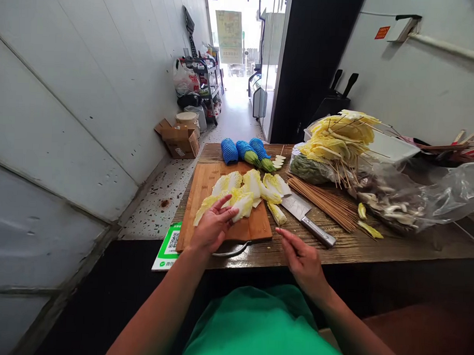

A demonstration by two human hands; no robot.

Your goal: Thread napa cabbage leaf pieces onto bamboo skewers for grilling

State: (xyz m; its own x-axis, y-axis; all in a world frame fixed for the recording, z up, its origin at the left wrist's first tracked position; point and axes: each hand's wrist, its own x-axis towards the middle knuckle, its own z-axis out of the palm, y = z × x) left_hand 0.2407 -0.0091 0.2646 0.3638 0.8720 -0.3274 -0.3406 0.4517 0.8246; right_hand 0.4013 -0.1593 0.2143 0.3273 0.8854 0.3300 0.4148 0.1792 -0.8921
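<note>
Over the wooden cutting board (pixel 258 229), my left hand (pixel 213 226) has its fingers curled against a yellow-white napa cabbage leaf (pixel 243 204); part of the grip is hidden. More cut cabbage leaves (pixel 227 182) lie on the board behind it. My right hand (pixel 302 260) is closed in a pinch in front of the board's right corner. A thin dark tip shows at its fingertips, looking like a skewer seen nearly end-on. Beyond that hand rests a cleaver (pixel 316 231) with its blade partly under leaves. A small cabbage piece (pixel 276 213) sits at the board's edge.
Loose bamboo skewers (pixel 325 204) lie right of the cleaver. Skewered cabbage (pixel 339 137) is piled behind them, beside bagged mushrooms (pixel 391 203). Blue-netted squash (pixel 245 153) lie at the table's far edge. A green QR-code card (pixel 166 250) sticks out under the board's left corner.
</note>
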